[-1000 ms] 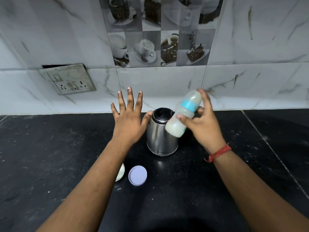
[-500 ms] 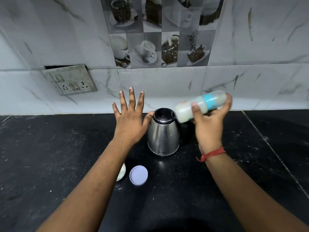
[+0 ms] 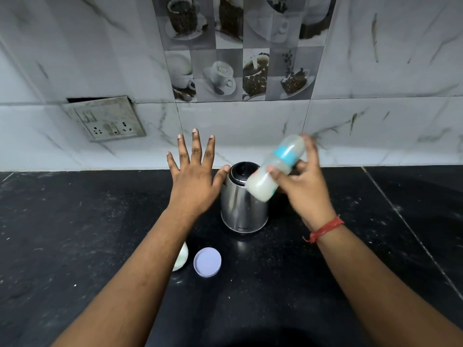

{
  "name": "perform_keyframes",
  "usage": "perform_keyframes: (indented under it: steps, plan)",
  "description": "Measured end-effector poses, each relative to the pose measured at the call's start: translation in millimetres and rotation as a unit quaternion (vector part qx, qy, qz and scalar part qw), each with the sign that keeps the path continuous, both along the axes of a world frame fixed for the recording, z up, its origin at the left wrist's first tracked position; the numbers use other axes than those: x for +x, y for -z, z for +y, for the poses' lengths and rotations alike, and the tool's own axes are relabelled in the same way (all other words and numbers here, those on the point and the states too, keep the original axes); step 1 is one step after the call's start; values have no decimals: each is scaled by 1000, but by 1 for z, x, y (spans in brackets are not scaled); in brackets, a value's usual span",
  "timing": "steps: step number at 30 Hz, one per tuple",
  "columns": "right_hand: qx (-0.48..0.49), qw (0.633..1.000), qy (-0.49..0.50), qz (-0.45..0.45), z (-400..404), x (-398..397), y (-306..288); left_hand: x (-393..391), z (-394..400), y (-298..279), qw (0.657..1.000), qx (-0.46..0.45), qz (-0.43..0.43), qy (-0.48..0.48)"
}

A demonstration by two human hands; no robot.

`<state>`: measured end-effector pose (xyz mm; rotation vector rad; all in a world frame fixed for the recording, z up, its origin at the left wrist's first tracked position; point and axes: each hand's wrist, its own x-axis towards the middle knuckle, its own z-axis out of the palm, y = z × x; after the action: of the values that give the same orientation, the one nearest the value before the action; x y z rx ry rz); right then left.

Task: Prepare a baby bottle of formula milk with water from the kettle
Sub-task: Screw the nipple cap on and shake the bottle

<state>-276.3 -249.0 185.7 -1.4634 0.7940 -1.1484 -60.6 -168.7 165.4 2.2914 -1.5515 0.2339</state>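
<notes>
My right hand (image 3: 304, 189) grips a baby bottle (image 3: 274, 169) with a blue collar and white milk inside. The bottle is tilted, its base low to the left and its capped top high to the right, and it is blurred by motion. It hangs in front of the steel kettle (image 3: 241, 206), which stands upright on the black counter (image 3: 75, 234) with its black lid shut. My left hand (image 3: 196, 176) hovers flat with fingers spread, left of the kettle, its thumb near the kettle's rim.
A round lilac lid (image 3: 207, 261) lies on the counter in front of the kettle. A white rounded object (image 3: 181, 257) sits beside it, half hidden by my left forearm. A switch and socket plate (image 3: 106, 118) hangs on the tiled wall at the left.
The bottle swung from tilted to nearly level at the right, then back to tilted in front of the kettle. My left hand stayed in place.
</notes>
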Motion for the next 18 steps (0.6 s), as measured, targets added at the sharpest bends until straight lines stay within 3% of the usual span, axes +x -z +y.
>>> perform_keyframes:
  steps: [3, 4, 7, 8, 12, 13, 16, 18]
  plan:
    - [-10, 989, 117, -95, 0, 2, -4, 1, 0, 2, 1000, 6, -6, 0]
    - [-26, 992, 108, -66, 2, 5, -1, 0, 0, 2, 1000, 9, -8, 2]
    - [-32, 995, -49, 80, 6, 7, 7, -1, -2, 1, 1000, 8, -5, 6]
    - [-29, 996, -48, 69, 5, 4, 4, -1, -2, 1, 1000, 7, -1, 4]
    - [29, 987, 108, -117, -8, -1, -7, -1, -2, 0, 1000, 11, -1, 1]
    - [22, 987, 109, -113, -8, 1, -5, -1, -3, 1, 1000, 13, -2, 3]
    - [-15, 997, -4, 74, -5, 3, 6, -2, -4, 0, 1000, 11, -1, 4]
    - [-6, 998, -14, 59, -6, 1, 4, -2, -6, -1, 1000, 9, 1, 2]
